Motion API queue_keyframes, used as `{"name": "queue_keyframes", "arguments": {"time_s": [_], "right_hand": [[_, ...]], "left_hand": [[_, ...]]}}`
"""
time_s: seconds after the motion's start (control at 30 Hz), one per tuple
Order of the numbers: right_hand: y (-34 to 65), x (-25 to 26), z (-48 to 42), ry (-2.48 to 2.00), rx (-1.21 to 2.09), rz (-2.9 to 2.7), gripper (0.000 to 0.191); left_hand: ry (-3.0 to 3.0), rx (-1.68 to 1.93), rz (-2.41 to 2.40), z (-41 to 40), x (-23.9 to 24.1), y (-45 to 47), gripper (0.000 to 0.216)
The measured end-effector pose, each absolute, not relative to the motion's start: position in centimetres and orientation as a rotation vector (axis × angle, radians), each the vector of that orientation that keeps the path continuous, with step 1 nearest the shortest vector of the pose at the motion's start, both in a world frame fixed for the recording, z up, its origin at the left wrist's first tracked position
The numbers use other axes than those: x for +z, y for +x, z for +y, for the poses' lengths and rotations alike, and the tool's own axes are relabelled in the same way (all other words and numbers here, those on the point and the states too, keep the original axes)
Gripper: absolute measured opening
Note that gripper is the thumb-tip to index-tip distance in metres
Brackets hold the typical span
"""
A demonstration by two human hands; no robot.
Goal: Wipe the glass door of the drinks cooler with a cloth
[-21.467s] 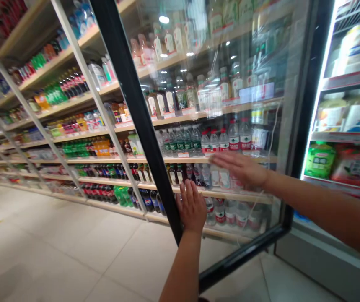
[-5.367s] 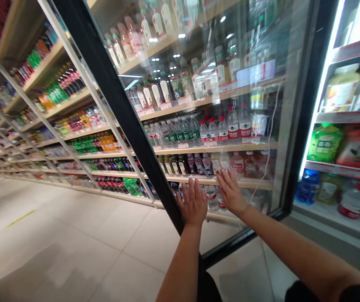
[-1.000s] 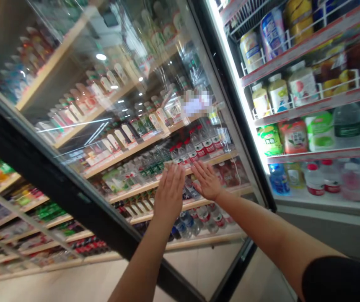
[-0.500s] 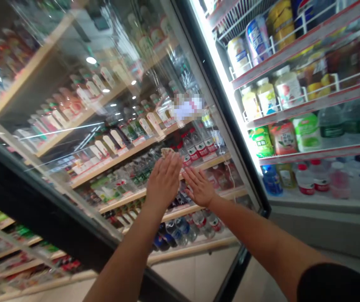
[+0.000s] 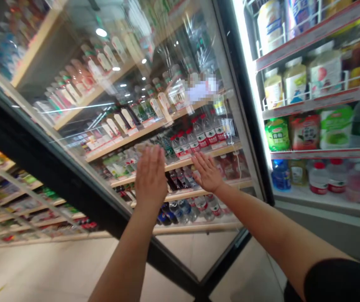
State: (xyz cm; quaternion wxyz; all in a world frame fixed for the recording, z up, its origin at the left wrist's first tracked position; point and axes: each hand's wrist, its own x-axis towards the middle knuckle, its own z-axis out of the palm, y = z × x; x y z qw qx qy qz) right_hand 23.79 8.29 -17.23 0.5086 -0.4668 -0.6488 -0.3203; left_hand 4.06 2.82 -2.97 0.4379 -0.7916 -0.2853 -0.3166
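Observation:
My left hand (image 5: pixel 151 176) lies flat against the glass door (image 5: pixel 104 105), fingers stretched upward and close together. Under its fingertips a small edge of a pale cloth (image 5: pixel 142 147) peeks out; the palm hides the rest. To its right, my right hand (image 5: pixel 207 172) rests on the same pane with its fingers spread, holding nothing. The door has a black frame (image 5: pixel 82 184) and stands swung out from the lit drink cooler. Bottles behind or mirrored in the glass show around both hands.
On the right, the cooler's shelves (image 5: pixel 314 155) hold bottles, cans and pouches. Red-labelled water bottles (image 5: pixel 201 136) show through the glass. Stocked shelves (image 5: pixel 25 209) stand beyond the door at left, above a pale tiled floor (image 5: pixel 41 268).
My left hand has slid left across the glass with the cloth, away from my right hand. The right hand stays on the pane, slightly shifted in view as the camera moved.

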Motion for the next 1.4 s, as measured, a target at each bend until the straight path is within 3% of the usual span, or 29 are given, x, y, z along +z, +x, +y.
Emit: {"name": "queue_keyframes", "arguments": {"time_s": [0.17,0.33,0.57,0.73,0.8,0.97,1.23,1.4], "right_hand": [[23.9,-17.4,8.2,-1.144,-0.755,-1.552,0.060],[24.0,-17.6,8.3,-1.134,-0.795,-1.544,0.061],[24.1,-18.0,8.6,-1.145,-0.787,-1.534,0.063],[24.1,-17.9,8.5,-1.117,-0.857,-1.512,0.065],[24.1,-17.8,8.4,-1.109,-0.868,-1.508,0.064],[24.1,-17.8,8.4,-1.097,-0.883,-1.501,0.064],[24.3,-18.0,8.5,-1.121,-0.851,-1.514,0.064],[24.3,-18.2,8.5,-1.102,-0.872,-1.496,0.064]], "left_hand": [[-1.615,-1.120,-1.046,1.3,-5.8,1.2,0.072],[-1.972,-0.750,-0.686,1.2,-14.7,2.4,0.068],[-1.740,-1.159,-1.074,1.0,-14.6,0.6,0.066],[-1.946,-0.905,-0.848,0.2,-20.0,1.9,0.065],[-1.986,-0.855,-0.824,0.2,-20.2,1.9,0.064],[-1.809,-1.121,-0.982,1.4,-16.7,2.2,0.064],[-2.113,-0.859,-0.594,1.8,-23.0,5.2,0.052],[-1.977,-1.103,-0.768,2.2,-17.8,3.8,0.057]]}}
